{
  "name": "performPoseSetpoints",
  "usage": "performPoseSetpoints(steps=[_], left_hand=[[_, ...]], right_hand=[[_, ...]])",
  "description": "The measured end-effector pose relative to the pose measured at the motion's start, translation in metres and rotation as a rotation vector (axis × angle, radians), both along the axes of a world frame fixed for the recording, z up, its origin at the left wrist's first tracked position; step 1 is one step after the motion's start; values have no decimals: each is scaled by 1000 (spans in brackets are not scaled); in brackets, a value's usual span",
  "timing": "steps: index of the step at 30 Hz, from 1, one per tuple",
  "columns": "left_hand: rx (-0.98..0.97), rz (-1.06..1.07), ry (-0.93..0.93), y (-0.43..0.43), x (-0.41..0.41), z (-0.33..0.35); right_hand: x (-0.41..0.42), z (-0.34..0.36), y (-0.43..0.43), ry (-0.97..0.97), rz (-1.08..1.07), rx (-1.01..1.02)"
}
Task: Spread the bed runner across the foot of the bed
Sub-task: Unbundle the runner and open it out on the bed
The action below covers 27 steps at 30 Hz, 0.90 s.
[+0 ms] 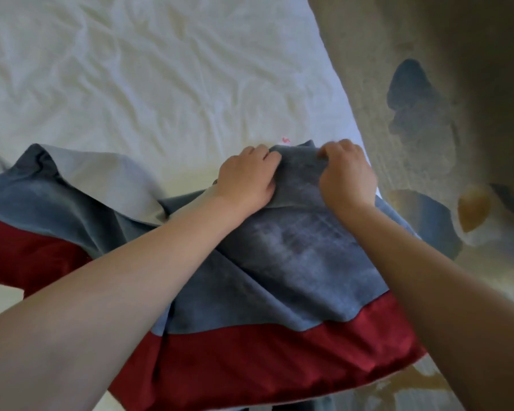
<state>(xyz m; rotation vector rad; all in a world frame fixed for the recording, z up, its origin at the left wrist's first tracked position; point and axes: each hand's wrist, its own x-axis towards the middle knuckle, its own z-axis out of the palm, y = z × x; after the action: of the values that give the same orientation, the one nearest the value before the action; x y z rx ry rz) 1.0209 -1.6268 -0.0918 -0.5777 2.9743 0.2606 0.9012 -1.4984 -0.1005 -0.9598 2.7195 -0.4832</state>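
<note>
Gripping the far edge of the grey-blue velvet bed runner with red satin band (pixel 294 262), the left hand (pixel 247 176) and right hand (pixel 346 176) pinch the cloth, fingers curled, close together. Left of the hands the runner lies bunched on the wrinkled white bed sheet (pixel 131 69); right of them it overhangs the beige carpet (pixel 413 120). Risk: pulling unevenly could drag it askew or floorward.

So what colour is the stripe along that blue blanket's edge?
Deep red satin band on the grey-blue velvety bed runner; head view.
</note>
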Motion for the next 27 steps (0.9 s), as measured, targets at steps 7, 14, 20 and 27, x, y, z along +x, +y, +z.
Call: performPoseSetpoints(steps=[7,14,20,27], left_hand=[[86,346,30,16,-5,-25],[60,315,9,12,-20,-19],[25,301,70,21,-40,-12],[6,292,86,33,-100,-3]], right_hand=[[-36,-23,-21,-290,134,64],[-56,-23,-21,-318,515,100],[-115,2,-4,-301,288,81],[-187,32,13,78,68,195]])
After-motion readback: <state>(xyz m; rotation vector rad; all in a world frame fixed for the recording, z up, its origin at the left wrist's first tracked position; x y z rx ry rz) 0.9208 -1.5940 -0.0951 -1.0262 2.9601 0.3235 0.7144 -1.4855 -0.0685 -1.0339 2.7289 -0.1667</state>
